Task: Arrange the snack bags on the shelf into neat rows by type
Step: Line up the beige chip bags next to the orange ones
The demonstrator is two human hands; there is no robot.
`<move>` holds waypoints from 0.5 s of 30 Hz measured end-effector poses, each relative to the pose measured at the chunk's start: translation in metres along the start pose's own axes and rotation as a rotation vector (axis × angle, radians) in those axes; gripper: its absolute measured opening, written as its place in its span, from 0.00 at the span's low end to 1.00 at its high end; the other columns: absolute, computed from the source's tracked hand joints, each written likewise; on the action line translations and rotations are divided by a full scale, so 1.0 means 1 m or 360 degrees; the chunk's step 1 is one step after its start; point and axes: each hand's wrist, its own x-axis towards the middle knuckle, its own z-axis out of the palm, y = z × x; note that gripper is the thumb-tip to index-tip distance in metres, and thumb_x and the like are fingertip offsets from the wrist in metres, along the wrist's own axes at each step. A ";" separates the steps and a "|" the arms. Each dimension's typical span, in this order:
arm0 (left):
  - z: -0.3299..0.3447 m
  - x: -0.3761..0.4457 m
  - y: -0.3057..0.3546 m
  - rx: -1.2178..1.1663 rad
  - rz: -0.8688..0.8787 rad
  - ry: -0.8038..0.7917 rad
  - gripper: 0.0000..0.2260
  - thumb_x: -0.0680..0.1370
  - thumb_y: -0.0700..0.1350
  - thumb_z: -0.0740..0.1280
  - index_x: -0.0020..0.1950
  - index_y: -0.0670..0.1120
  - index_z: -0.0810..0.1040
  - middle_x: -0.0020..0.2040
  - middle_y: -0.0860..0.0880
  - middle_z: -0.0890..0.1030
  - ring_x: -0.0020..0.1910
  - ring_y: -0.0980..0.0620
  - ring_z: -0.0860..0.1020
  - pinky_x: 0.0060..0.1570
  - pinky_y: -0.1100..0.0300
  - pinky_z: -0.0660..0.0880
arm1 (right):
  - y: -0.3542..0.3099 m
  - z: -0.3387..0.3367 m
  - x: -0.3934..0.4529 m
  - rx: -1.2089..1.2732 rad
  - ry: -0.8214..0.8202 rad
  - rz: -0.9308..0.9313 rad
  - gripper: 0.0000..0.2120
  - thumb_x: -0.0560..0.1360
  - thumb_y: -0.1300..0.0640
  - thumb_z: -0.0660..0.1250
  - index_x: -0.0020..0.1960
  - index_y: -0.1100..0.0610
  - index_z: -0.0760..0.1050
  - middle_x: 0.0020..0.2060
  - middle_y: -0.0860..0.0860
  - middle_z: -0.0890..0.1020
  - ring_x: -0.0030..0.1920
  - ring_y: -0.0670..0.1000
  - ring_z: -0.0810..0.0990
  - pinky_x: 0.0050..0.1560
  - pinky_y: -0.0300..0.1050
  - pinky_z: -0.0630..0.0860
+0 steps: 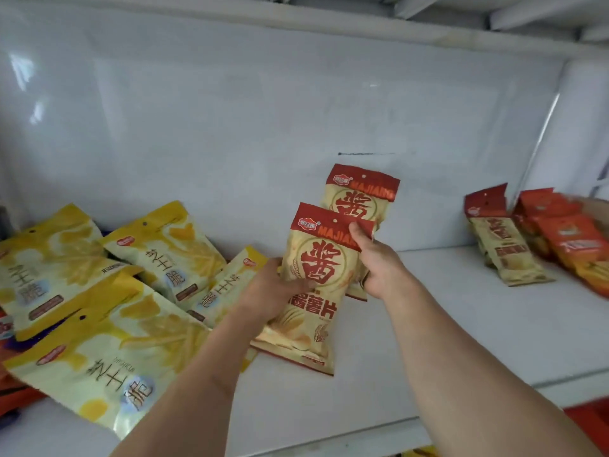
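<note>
Two red-topped beige chip bags marked MAJIANG stand one behind the other mid-shelf. My left hand [273, 288] grips the left edge of the front bag [316, 275], thumb across its face. My right hand [375, 258] holds that bag's right edge, fingers at its top corner; whether it also touches the rear bag [361, 192] I cannot tell. Several yellow cheese-stick bags [108, 351] lie piled and overlapping on the left. At the right, another red-topped beige bag [504, 245] leans beside orange bags [573, 242].
The white shelf board [445, 324] has bare room between the held bags and the right-hand group. A white back panel [263, 127] closes the rear and another shelf runs overhead. Orange and purple packs peek out at the far left edge.
</note>
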 end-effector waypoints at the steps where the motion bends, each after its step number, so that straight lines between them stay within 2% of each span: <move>1: 0.011 0.000 -0.001 -0.0056 0.0000 -0.0026 0.25 0.69 0.48 0.80 0.62 0.47 0.76 0.49 0.50 0.87 0.45 0.50 0.87 0.48 0.48 0.83 | 0.000 -0.012 0.000 -0.0003 0.0042 -0.0006 0.26 0.71 0.37 0.72 0.56 0.58 0.79 0.45 0.53 0.88 0.49 0.58 0.87 0.58 0.60 0.80; 4: 0.045 -0.003 -0.001 -0.0216 -0.0041 -0.0182 0.16 0.73 0.42 0.77 0.60 0.43 0.80 0.48 0.46 0.88 0.46 0.46 0.87 0.50 0.45 0.83 | 0.002 -0.049 -0.003 -0.0014 0.0145 0.0002 0.30 0.71 0.31 0.67 0.55 0.58 0.79 0.44 0.53 0.88 0.50 0.57 0.86 0.59 0.60 0.79; 7: 0.080 -0.002 0.001 -0.0355 -0.0061 -0.0225 0.15 0.74 0.40 0.75 0.59 0.42 0.79 0.49 0.43 0.87 0.48 0.41 0.86 0.51 0.42 0.82 | -0.001 -0.093 -0.003 0.0038 0.0194 0.0037 0.28 0.74 0.32 0.64 0.55 0.57 0.79 0.44 0.54 0.88 0.47 0.57 0.87 0.57 0.60 0.79; 10: 0.115 0.000 0.004 -0.0463 -0.0056 -0.0196 0.15 0.75 0.40 0.74 0.60 0.40 0.79 0.50 0.41 0.87 0.49 0.39 0.86 0.53 0.39 0.81 | -0.008 -0.141 -0.001 0.0058 0.0215 0.0050 0.25 0.74 0.36 0.67 0.55 0.57 0.79 0.44 0.56 0.87 0.45 0.59 0.87 0.54 0.63 0.81; 15: 0.186 0.000 0.016 -0.0545 -0.0030 -0.0163 0.14 0.77 0.41 0.72 0.61 0.39 0.77 0.51 0.41 0.86 0.49 0.39 0.86 0.51 0.40 0.82 | -0.020 -0.219 0.003 -0.0044 0.0198 0.0000 0.18 0.75 0.41 0.70 0.53 0.56 0.80 0.40 0.53 0.88 0.40 0.55 0.87 0.42 0.52 0.83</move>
